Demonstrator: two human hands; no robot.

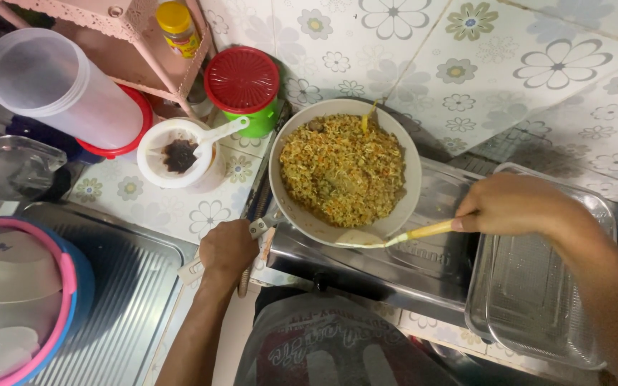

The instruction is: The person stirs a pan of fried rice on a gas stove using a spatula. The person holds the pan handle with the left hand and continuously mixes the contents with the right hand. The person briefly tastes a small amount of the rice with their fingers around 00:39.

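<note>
Left hand: the left hand (227, 250) is closed in a fist around the pan handle (260, 227) at the near left of the pan, steadying it.
Right hand: the right hand (513, 204) is curled shut on the yellow handle of a spatula (395, 236), whose pale blade lies against the near rim of the pan.
Pan: a pale, round frying pan (307, 220) sits on the stove, just right of the middle of the scene, its far edge close to the tiled wall.
Food: a mound of fried rice (342, 169), yellow-green flecked with orange, fills most of the pan; a thin yellow utensil pokes out of it at the far rim.
Stove: a steel tabletop stove (430, 207) carries the pan and runs right beneath the right hand.
Right of stove: a clear rectangular tray (531, 307) with a ribbed base lies to the near right, partly under the forearm.
Left of pan: a white cup (173, 154) holding a dark residue and a white spoon stands on the tiled worktop (180, 207), well apart from the pan.
Far left: a green tub with a red lid (243, 82), a yellow-capped jar (177, 25) on a pink rack, and a clear tipped-over jug (51, 86).
Near left: a ribbed steel sink drainer (130, 286) with a pink-and-blue-rimmed basin (66, 286) of white bowls.
Wall: flower-patterned tiles (538, 64) cover the far side.
</note>
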